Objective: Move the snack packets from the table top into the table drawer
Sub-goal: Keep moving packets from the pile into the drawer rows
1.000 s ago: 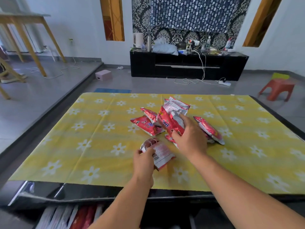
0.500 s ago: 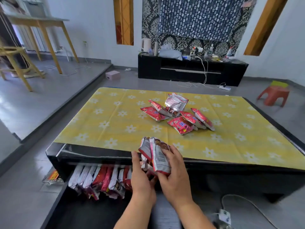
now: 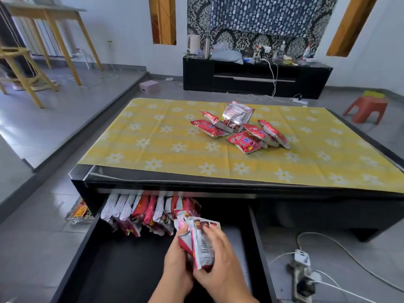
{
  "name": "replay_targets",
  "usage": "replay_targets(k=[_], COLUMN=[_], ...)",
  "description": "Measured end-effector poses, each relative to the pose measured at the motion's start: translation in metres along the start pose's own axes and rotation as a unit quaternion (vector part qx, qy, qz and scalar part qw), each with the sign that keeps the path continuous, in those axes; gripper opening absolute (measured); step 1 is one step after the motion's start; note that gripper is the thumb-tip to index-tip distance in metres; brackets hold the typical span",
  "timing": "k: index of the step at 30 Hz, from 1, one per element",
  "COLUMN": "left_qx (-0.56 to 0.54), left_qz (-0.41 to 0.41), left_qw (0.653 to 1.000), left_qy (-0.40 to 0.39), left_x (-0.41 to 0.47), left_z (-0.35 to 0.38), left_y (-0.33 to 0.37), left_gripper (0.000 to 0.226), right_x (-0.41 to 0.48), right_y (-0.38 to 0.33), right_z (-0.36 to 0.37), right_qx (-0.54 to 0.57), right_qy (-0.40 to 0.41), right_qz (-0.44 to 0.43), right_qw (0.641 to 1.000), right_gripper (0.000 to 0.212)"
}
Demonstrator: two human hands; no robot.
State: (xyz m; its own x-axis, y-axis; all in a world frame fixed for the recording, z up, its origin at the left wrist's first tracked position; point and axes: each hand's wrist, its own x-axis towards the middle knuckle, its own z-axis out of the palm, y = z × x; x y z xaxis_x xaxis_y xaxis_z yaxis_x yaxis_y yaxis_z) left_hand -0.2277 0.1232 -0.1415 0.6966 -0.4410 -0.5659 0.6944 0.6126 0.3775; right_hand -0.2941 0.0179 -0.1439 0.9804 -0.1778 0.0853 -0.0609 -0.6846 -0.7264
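Red-and-silver foil packets, glossy and crinkled, one showing a barcode on its white back: a small bunch held upright between both hands over the open drawer. Left hand grip closed on the bunch from the left; right hand grip closed on it from the right, fingers wrapped across the front.

Drawer: black, flat-bottomed, pulled out from under the bench. A row of packets stands on edge along its back, packed side by side, white backs at left, red faces toward the right. The held bunch sits just beside the row's right end.

Bench: black glossy body, top covered with a yellow cloth printed with white daisies. A loose pile of packets lies on the cloth, one silver bag leaning upright at the back.

Versus 0.5 s ago: hands and bunch lower, now down at drawer level rather than at the bench edge. Pile unchanged.
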Motion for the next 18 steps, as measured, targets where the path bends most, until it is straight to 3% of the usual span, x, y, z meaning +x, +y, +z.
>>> replay_targets(k=[4, 8, 11, 18], left_qx=[0.170, 0.299, 0.343, 0.341], left_qz=[0.086, 0.127, 0.131, 0.138], left_qw=[0.979, 0.943, 0.926, 0.919], left_qy=[0.065, 0.075, 0.086, 0.139], left_x=[0.029, 0.055, 0.070, 0.108], left_z=[-0.003, 0.004, 0.018, 0.019], left_y=[-0.008, -0.019, -0.024, -0.009], left_gripper=[0.058, 0.071, 0.077, 0.070], right_x=[0.003, 0.012, 0.029, 0.082], right_y=[0.008, 0.021, 0.035, 0.058], right_z=[-0.002, 0.001, 0.007, 0.027], right_qx=[0.083, 0.241, 0.284, 0.297], right_qy=[0.014, 0.074, 0.109, 0.103], right_qz=[0.085, 0.243, 0.277, 0.284], right_qw=[0.993, 0.937, 0.911, 0.906], right_gripper=[0.106, 0.068, 0.037, 0.052])
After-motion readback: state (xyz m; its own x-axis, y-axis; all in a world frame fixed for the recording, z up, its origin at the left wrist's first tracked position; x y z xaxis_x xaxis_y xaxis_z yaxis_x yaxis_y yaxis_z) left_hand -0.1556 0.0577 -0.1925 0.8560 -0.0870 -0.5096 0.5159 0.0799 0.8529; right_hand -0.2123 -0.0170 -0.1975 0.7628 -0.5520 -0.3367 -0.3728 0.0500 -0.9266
